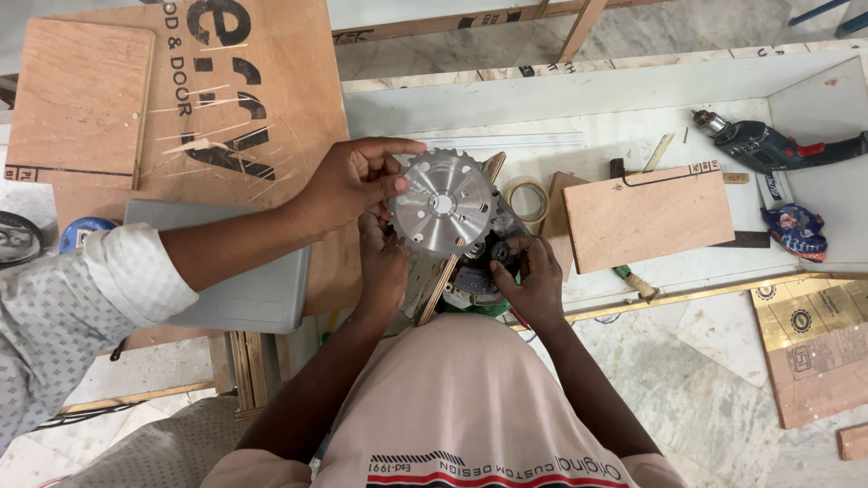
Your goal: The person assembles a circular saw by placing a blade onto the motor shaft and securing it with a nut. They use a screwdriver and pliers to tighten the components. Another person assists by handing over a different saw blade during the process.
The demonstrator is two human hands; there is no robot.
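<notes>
Saw blade [442,202], circular, toothed, silver, sits at frame centre, its flat face turned up to the head camera, on a power tool [470,271] whose body is mostly hidden.

Left hand [382,271]: fingers curled on the tool just under the blade's left edge. Right hand [532,282]: fingers closed on the dark tool body at lower right; what exactly they pinch is probably a small part, unclear. A co-worker's hand [348,181] grips the blade rim from the left.

Plywood sheet [244,99] with bold black lettering, upper left. White counter [633,108] carries a tape roll [527,201], plywood offcut [646,217], blue drill [768,145]. Marble floor [687,361] below.
</notes>
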